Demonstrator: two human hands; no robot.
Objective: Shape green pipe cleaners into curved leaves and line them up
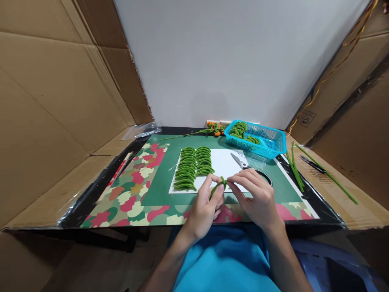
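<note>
My left hand [207, 202] pinches a bent green pipe cleaner [215, 189] between thumb and forefinger, over the front of the mat. At its upper end, my right hand [253, 192] closes thumb and fingertips on a small knotted or folded tip. Just beyond my hands lies a white sheet [223, 160] bearing two columns of curved green pipe cleaner pieces [185, 168]. Scissors with dark handles [243, 163] lie behind my right hand, blades slightly apart, partly hidden by it.
At the back right, a blue plastic basket [273, 152] holds more curved green pieces. Orange flowers on a green stem [217, 129] lie beside it. Long green stems [294, 168] and a dark-handled cutting tool [313, 164] rest at right. Cardboard walls [60, 81] flank the table.
</note>
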